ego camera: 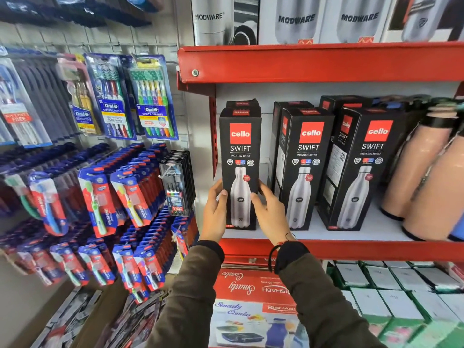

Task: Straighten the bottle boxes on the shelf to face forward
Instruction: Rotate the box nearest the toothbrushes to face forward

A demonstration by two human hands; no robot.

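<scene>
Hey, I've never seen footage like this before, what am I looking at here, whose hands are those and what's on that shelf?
There is no robot here. A camera worn on a person's head looks forward and down, so you see their own two arms reaching out from the bottom of the picture.

The left hand and right hand grip the two sides of the leftmost Cello Swift bottle box, which stands on the white shelf with a red front edge. Its front faces the camera. Two more Cello boxes stand to its right, turned slightly so their side panels show. Further right are peach-coloured flasks. Modware boxes sit on the shelf above, and toothbrush packs hang on the wall to the left.
</scene>
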